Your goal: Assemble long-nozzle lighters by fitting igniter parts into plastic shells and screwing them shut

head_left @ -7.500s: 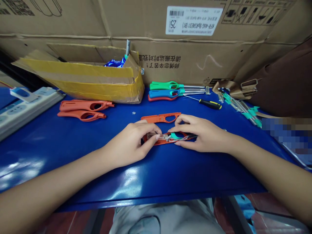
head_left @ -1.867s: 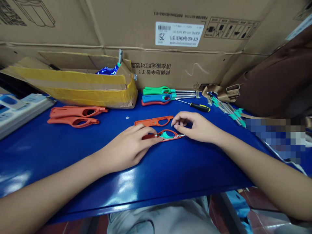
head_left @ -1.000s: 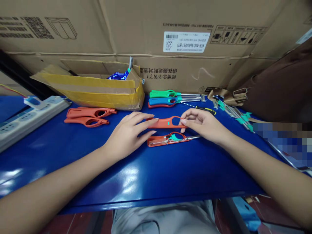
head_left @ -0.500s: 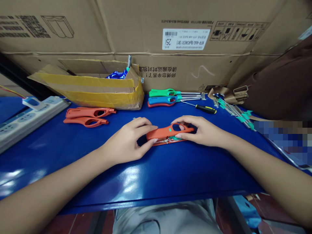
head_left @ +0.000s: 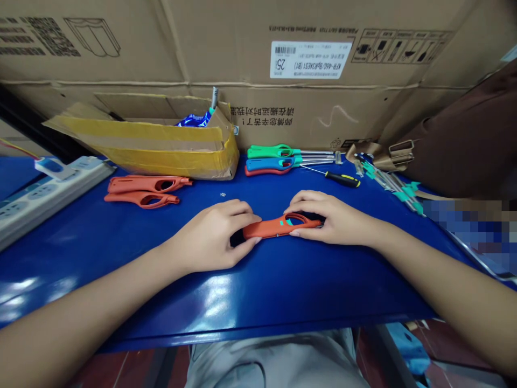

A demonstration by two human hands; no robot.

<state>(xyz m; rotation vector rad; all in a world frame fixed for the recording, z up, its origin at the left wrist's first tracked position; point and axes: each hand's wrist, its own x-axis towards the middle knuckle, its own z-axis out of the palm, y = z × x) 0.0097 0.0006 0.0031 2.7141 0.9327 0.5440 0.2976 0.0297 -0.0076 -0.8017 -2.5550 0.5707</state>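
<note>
Left hand (head_left: 218, 233) pinches the orange casing (head_left: 269, 228) at nine o'clock, right hand (head_left: 336, 220) at three; I'd guess light, stiff, best edge-held.

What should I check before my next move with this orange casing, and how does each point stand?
1. Left hand gripping the orange casing at its wide end: ok.
2. Right hand gripping the looped end: ok.
3. Casing fully shut all along its seam: cannot tell at this size.
4. Parts inside lying properly: cannot tell; the casing hides them.
5. Screwdriver in sight: ok, on the blue table.
6. Small white pieces in sight: ok, beyond the left hand.
</note>
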